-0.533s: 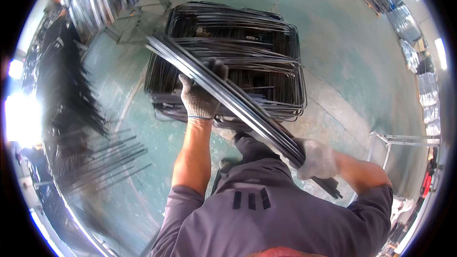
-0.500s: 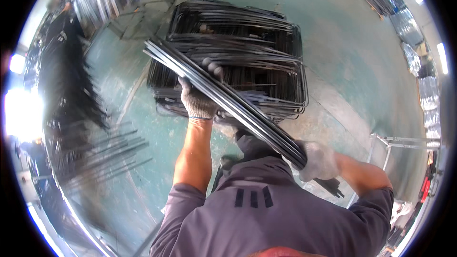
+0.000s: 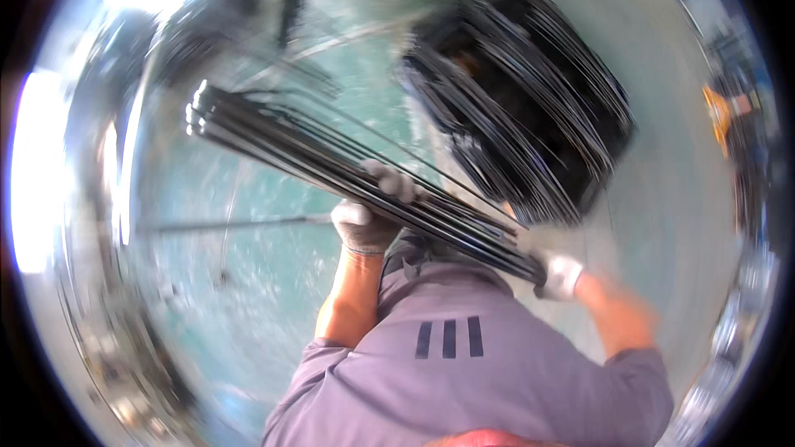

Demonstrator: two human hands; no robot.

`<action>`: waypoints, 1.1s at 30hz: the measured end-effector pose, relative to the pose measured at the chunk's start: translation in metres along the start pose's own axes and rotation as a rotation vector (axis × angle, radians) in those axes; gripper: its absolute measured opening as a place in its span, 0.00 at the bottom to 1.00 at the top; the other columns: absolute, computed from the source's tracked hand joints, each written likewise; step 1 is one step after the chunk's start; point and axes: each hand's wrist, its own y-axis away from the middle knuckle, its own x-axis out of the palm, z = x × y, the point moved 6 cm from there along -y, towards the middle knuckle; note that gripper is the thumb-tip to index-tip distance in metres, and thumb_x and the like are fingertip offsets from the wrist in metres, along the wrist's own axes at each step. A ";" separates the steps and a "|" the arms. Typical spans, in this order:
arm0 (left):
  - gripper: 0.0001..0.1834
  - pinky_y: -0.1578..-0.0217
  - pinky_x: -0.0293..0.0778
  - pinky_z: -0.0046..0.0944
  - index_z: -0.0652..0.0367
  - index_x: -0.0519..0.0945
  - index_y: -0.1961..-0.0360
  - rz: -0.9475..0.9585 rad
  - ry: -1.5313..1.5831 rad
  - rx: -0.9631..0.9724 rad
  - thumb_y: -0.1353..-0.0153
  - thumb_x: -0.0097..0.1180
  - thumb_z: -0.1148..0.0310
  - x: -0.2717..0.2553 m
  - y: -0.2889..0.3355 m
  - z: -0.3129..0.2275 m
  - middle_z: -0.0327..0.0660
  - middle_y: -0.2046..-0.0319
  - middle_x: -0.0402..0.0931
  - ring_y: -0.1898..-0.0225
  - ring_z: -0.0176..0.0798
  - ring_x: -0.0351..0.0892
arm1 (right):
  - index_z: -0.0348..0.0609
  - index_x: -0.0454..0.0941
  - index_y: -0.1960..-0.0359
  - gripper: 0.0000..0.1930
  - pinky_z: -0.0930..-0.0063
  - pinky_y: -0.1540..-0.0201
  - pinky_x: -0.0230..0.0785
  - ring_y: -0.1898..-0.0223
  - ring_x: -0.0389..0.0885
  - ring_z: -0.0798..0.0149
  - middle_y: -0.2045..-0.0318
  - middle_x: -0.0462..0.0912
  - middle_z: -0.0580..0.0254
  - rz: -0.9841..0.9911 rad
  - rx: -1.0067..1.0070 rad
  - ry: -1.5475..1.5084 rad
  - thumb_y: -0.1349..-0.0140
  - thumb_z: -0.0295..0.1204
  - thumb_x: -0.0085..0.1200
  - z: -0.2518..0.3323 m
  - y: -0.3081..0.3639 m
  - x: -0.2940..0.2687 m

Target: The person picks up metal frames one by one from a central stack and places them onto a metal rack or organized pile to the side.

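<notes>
A bundle of long, thin dark metal bars [image 3: 286, 145] lies slantwise across the front of my body, its shiny far ends pointing up to the left. My left hand [image 3: 373, 213], in a pale knit glove, grips it from below near the middle, fingers curled up over the far side. At the lower right end my gloved right hand [image 3: 561, 276] is closed around the bars, slightly blurred. A few thinner bars fan out along the bundle's far side; whether they belong to it I cannot tell.
Beyond the bundle, to the right, stands a rack stacked with dark metal bars [image 3: 517, 87]. Blurred dark racks or bars [image 3: 248, 25] are at the far left. An orange object [image 3: 717, 118] and stacked goods line the right side. The floor is greenish.
My view has swung left, so the loaded rack now appears further right and rotated. Both hands still hold the bundle, which now reaches further left in view.
</notes>
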 end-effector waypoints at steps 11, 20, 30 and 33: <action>0.34 0.30 0.79 0.67 0.56 0.82 0.45 -0.103 -0.440 0.434 0.54 0.84 0.81 0.047 0.150 -0.124 0.48 0.54 0.89 0.46 0.55 0.90 | 0.42 0.88 0.50 0.17 0.54 0.49 0.84 0.52 0.91 0.38 0.58 0.91 0.43 -0.370 -0.866 -0.068 0.42 0.22 0.71 0.175 -0.117 0.044; 0.28 0.27 0.79 0.68 0.57 0.79 0.49 -0.421 -0.823 0.599 0.49 0.78 0.85 0.008 0.225 -0.233 0.49 0.54 0.89 0.45 0.52 0.91 | 0.47 0.89 0.53 0.12 0.48 0.51 0.83 0.54 0.90 0.36 0.59 0.91 0.45 -0.232 -1.060 -0.004 0.38 0.30 0.71 0.362 -0.205 0.082; 0.30 0.33 0.83 0.66 0.66 0.82 0.47 -0.630 -0.488 0.487 0.57 0.62 0.89 -0.081 0.194 -0.436 0.50 0.57 0.83 0.49 0.58 0.88 | 0.55 0.90 0.48 0.14 0.53 0.55 0.84 0.57 0.92 0.40 0.62 0.92 0.49 -0.313 -0.809 -0.204 0.34 0.39 0.70 0.508 -0.319 0.150; 0.29 0.35 0.84 0.65 0.71 0.80 0.49 -0.764 -0.607 0.369 0.58 0.55 0.90 -0.129 0.142 -0.442 0.53 0.57 0.82 0.50 0.60 0.87 | 0.55 0.89 0.45 0.18 0.54 0.49 0.85 0.54 0.94 0.45 0.58 0.94 0.50 -0.282 -0.614 -0.307 0.35 0.43 0.72 0.479 -0.358 0.176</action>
